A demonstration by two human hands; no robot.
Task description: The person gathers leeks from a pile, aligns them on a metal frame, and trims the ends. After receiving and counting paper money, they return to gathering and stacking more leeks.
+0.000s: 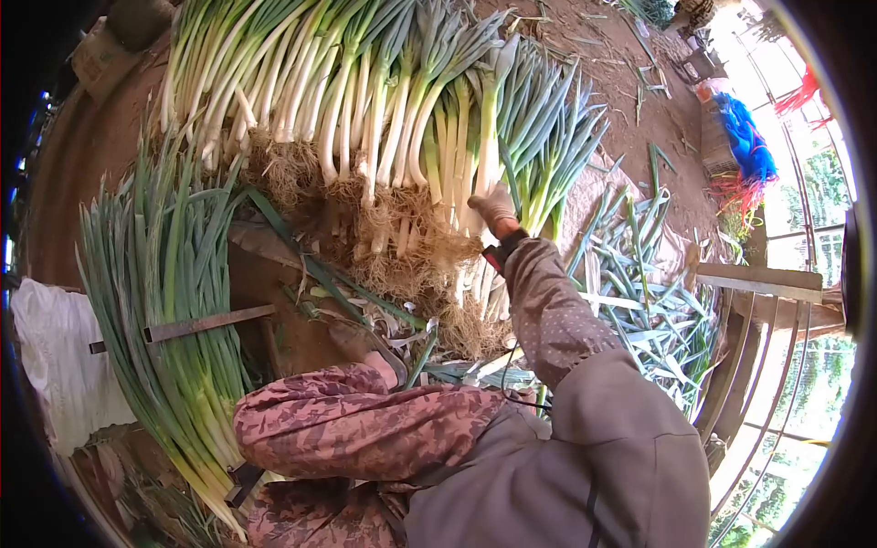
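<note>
My right hand [495,210], in what looks like a light glove, reaches to the root end of a big row of leeks [365,100]. Its fingers are closed round a thick pale leek stalk [488,155]. A red and black object [496,257] sits at the wrist. Tangled brown roots [388,247] hang just left of the hand. Another bundle of leeks [169,292] stands at the left behind a metal bar [210,323]. My left hand is not in view.
Loose green leaves [649,301] lie in a heap to the right, beside a curved wooden and metal frame [760,281]. A white sack [64,356] is at the far left. Blue and red netting [747,137] hangs at upper right. My bent legs [356,429] extend leftward.
</note>
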